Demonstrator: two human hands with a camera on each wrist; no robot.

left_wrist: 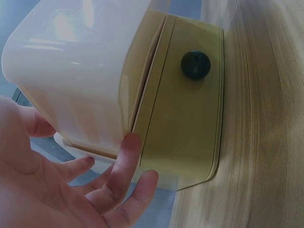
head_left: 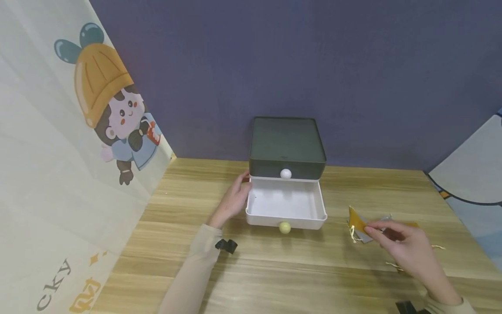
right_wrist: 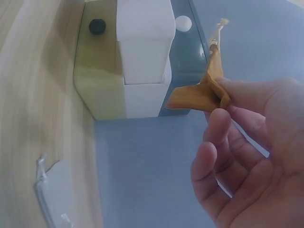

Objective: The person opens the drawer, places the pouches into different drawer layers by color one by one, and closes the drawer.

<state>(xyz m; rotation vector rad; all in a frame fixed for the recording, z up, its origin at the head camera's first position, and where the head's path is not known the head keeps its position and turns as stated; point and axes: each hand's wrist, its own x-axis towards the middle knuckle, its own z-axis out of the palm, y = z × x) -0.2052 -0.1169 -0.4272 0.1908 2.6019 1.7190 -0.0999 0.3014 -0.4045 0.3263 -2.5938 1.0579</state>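
The smooth white plastic drawer (head_left: 262, 219) is already pulled out from under the dark green, box-shaped top unit (head_left: 288, 139), and I see no pouch inside it. The small orange soft pouch with a pale cord (right_wrist: 194, 98) is off the table, in the air to the right of the drawer and apart from it; the right hand (head_left: 409, 248) pinches it between thumb and fingertip. The left hand (head_left: 234, 200) has its fingers loosely spread at the left side of the drawer. In my judgement, the work is at an early stage: a flat grey pouch (right_wrist: 57, 190) lies on the wooden table (head_left: 157, 261), and more pale cords (head_left: 438, 247) show near the right hand. The top unit covers the drawer's back, so only the front part seems easily reachable.
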